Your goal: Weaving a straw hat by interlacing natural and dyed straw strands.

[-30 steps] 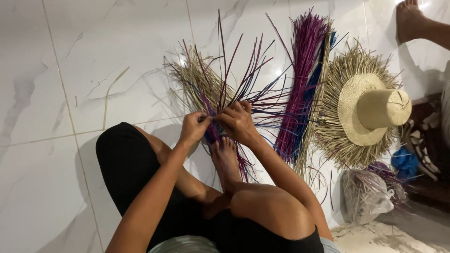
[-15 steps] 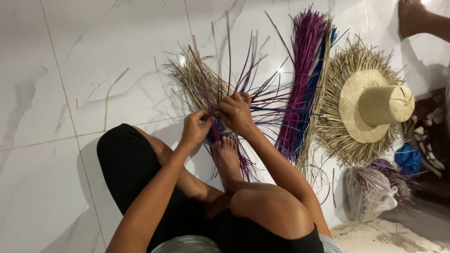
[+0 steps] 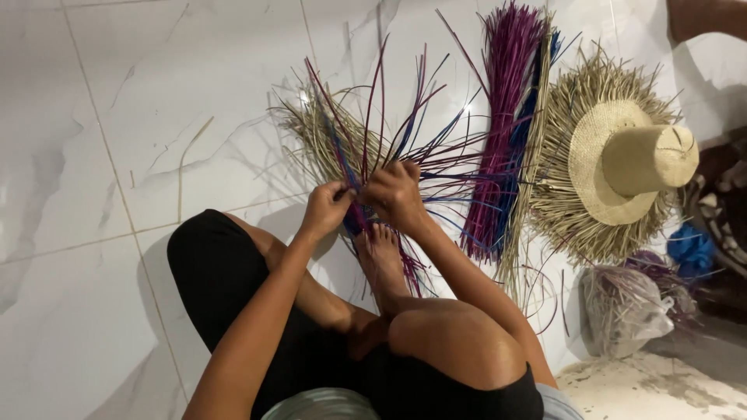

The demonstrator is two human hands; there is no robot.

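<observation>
I sit on a white tiled floor (image 3: 156,117) with a fan of purple, blue and straw-coloured strands (image 3: 373,132) spread in front of me. My left hand (image 3: 325,208) pinches strands at the woven centre. My right hand (image 3: 394,194) is closed on neighbouring strands right beside it, the two hands nearly touching. My bare foot (image 3: 383,260) rests on the near end of the strands, just below the hands. The woven centre itself is hidden under my fingers.
A bundle of purple and blue strands (image 3: 506,132) lies to the right. Beyond it sits an unfinished straw hat (image 3: 630,159) with a frayed brim. A clear plastic bag (image 3: 622,307) lies at lower right. Another person's limb (image 3: 704,17) shows at top right.
Both hands stay at the woven centre with small finger shifts among the strands. The view has drifted slightly; the other person's foot has moved partly out of the picture.
</observation>
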